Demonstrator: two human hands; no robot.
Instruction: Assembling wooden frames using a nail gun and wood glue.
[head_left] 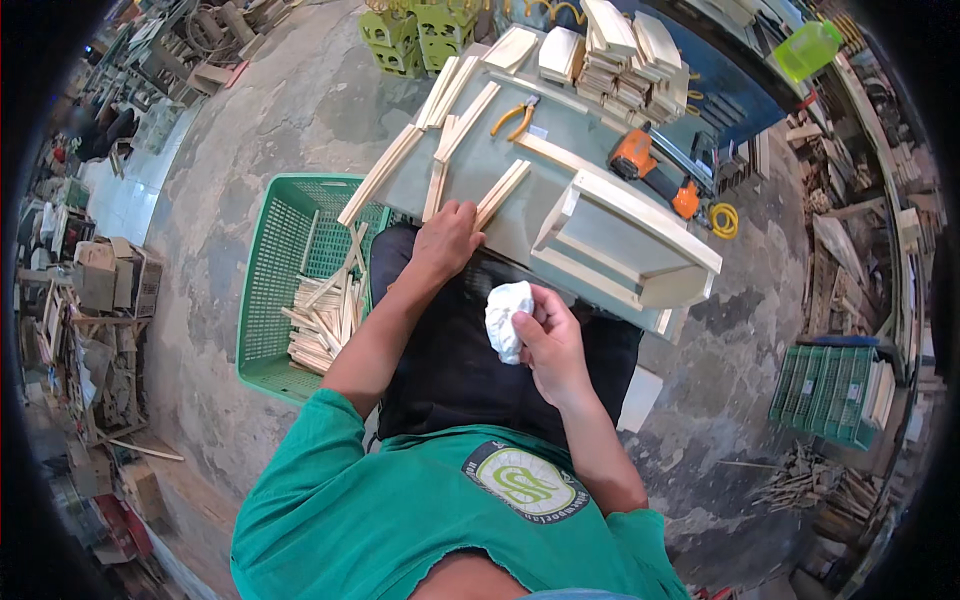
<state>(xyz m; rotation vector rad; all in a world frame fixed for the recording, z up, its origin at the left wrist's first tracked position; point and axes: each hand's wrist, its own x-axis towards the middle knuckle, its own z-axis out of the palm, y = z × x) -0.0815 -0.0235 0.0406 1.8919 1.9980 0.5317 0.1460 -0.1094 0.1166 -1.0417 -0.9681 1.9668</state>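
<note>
My right hand (553,340) is closed on a crumpled white wad (509,320), thumb across its side, above my dark-clad lap. Whether the wad is cloth, paper or plastic does not show. At the table's near edge my left hand (447,240) has its fingers curled, beside the near end of a pair of pale wooden strips (503,194). What those fingers hold, if anything, is hidden. More strips (380,172) lie at the table's left. An open wooden frame with a curved end piece (678,287) stands on the right part of the grey tabletop (440,105).
Orange-handled pliers (515,117) and an orange nail gun (634,155) lie farther back, near stacked wooden pieces (640,65). A green basket (262,290) of wood strips stands left of my legs. A green crate (822,392) sits on the floor at right.
</note>
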